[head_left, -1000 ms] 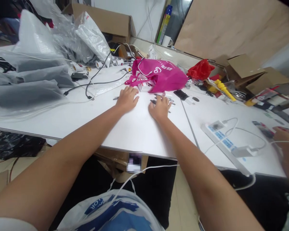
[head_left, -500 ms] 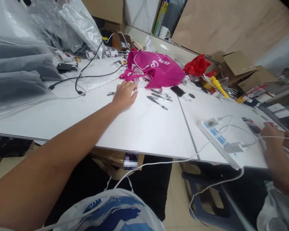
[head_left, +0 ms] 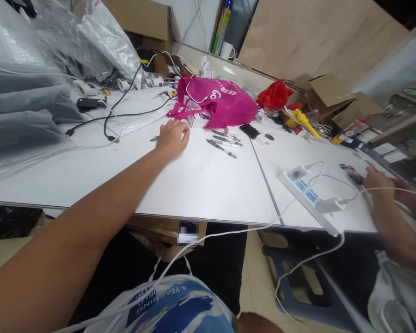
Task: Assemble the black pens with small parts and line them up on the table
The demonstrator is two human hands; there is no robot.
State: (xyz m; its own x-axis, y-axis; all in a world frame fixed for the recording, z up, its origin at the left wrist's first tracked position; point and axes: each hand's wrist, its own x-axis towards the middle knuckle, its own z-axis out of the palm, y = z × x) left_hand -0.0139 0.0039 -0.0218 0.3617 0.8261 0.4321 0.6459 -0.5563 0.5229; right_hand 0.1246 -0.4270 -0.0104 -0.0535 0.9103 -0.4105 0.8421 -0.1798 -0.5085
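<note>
Left hand [head_left: 173, 137] rests on the white counter [head_left: 208, 185], back of the hand up, fingers curled, thumb slightly apart from them. 1 pen [head_left: 154, 138] shows its end just beyond the outer edge of this hand. Underside of the hand hidden; cannot tell whether it is clamped on the pen or merely lies over it. Right hand out of view; its state cannot be told.

Loose pens [head_left: 222, 148] lie in a group on the counter, to the right of the left hand and well apart from it, roughly side by side.

Behind the hand: pink bag [head_left: 235, 104] on its side, white box [head_left: 197, 121] at its mouth. Black item [head_left: 249, 131] near the loose pens, by the counter seam. Farther right: power strip [head_left: 312, 199], 2 white adapters [head_left: 333, 205] on it. Black cable [head_left: 104, 120] and grey plastic bags [head_left: 21, 132] on the left side. Co-worker's hand [head_left: 377, 180] at the far right, over the counter, blurred. Dark stool [head_left: 298, 303] below the counter.
</note>
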